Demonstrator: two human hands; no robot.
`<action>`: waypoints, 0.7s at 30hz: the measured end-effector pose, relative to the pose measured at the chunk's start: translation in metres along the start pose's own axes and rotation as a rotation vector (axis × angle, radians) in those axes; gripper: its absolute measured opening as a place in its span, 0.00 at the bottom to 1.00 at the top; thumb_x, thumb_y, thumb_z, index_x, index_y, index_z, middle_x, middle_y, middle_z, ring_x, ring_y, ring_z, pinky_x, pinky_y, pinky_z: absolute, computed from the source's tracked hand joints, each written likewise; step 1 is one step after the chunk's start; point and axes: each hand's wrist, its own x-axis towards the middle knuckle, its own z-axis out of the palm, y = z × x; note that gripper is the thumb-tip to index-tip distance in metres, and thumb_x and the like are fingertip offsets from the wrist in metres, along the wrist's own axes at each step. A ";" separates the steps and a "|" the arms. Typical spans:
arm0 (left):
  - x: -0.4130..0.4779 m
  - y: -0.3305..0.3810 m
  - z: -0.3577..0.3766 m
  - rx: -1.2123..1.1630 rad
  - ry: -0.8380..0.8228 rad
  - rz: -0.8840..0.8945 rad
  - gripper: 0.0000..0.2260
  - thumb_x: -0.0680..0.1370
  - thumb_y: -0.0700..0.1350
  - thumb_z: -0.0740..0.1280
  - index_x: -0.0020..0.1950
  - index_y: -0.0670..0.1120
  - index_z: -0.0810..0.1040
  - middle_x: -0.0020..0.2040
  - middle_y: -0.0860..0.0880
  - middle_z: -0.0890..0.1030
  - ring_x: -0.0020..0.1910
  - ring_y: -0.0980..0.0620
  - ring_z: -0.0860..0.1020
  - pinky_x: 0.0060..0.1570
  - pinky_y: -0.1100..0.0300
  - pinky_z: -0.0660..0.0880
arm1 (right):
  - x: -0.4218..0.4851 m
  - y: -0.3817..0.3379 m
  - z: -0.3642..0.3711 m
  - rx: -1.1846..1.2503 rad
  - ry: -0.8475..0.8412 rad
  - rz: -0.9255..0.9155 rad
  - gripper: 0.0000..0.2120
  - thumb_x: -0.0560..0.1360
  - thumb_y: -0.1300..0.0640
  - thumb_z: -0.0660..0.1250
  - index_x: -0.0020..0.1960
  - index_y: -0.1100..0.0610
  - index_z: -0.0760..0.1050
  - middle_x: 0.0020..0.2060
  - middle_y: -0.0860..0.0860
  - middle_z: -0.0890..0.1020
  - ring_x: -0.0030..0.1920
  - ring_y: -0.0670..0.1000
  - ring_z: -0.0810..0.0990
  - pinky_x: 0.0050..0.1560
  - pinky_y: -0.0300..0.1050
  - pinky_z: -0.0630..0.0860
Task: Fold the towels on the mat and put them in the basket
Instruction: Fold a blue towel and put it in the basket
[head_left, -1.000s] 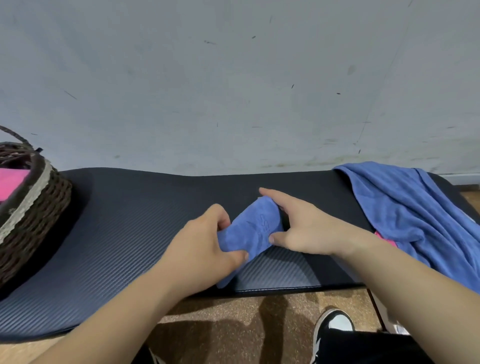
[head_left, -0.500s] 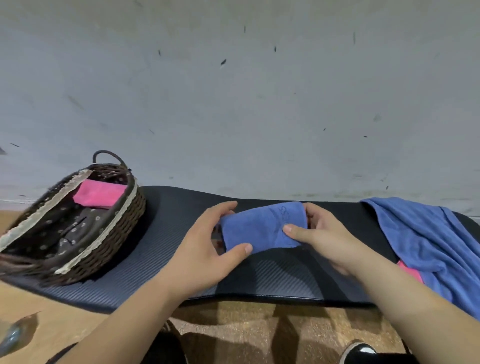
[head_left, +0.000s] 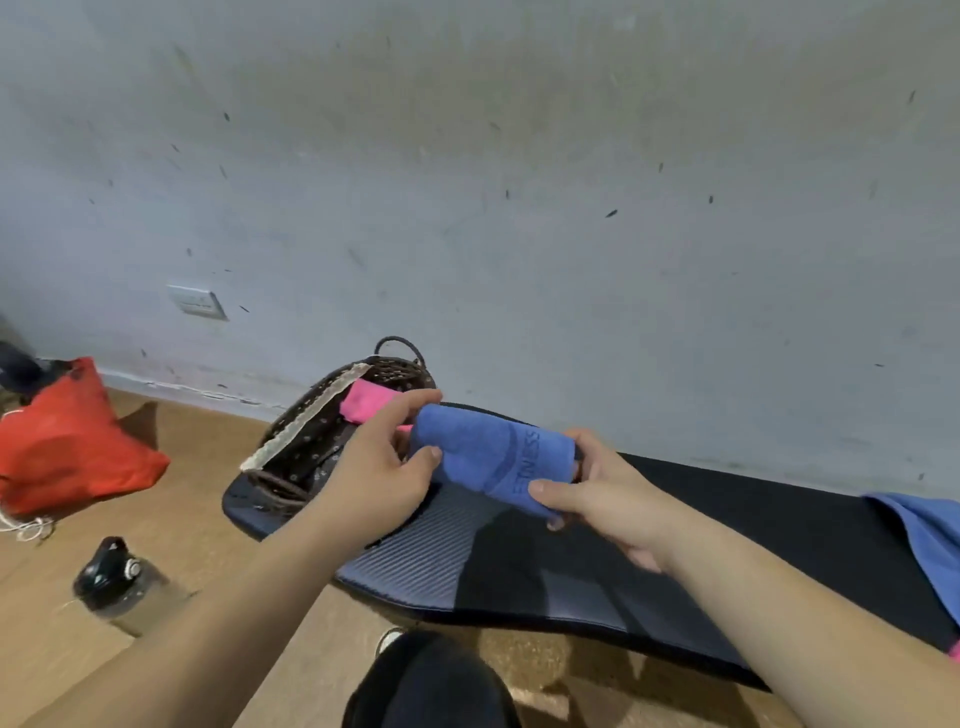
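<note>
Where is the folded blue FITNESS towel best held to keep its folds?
Take the folded blue towel at both short ends, left grip from its left, right grip from its right, thumbs in front. It is a soft layered bundle; pinching all layers keeps it closed.

1. A red bag (head_left: 67, 441) slumps on the wooden floor (head_left: 197, 525).
2. A clear, black-capped bottle (head_left: 122, 584) sits nearer on that floor.
3. A white socket plate (head_left: 196, 301) is on the grey wall (head_left: 519, 208).

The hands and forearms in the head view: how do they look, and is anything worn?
The left hand and right hand are bare: no gloves, rings, watch or bracelet. Both forearms are bare to the picture's edge, with no sleeve. Thumbnails look short and unpainted.
</note>
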 end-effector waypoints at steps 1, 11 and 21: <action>0.007 -0.005 -0.010 0.003 0.026 -0.017 0.25 0.78 0.38 0.68 0.69 0.62 0.74 0.57 0.54 0.82 0.52 0.56 0.82 0.55 0.55 0.82 | 0.011 -0.006 0.012 -0.044 0.005 -0.008 0.18 0.77 0.64 0.72 0.63 0.55 0.70 0.53 0.58 0.84 0.43 0.53 0.83 0.43 0.49 0.81; 0.085 -0.062 -0.102 0.127 0.315 -0.127 0.24 0.78 0.34 0.63 0.70 0.54 0.75 0.60 0.48 0.79 0.39 0.53 0.80 0.35 0.69 0.74 | 0.112 -0.044 0.120 -0.174 0.133 -0.021 0.09 0.80 0.52 0.67 0.51 0.42 0.67 0.50 0.49 0.81 0.51 0.52 0.83 0.58 0.54 0.82; 0.129 -0.115 -0.098 0.101 0.140 -0.273 0.22 0.78 0.32 0.62 0.66 0.52 0.78 0.51 0.47 0.81 0.42 0.52 0.80 0.44 0.58 0.82 | 0.151 -0.028 0.121 -0.334 0.161 -0.045 0.18 0.73 0.54 0.68 0.62 0.47 0.74 0.54 0.48 0.79 0.52 0.45 0.80 0.56 0.42 0.78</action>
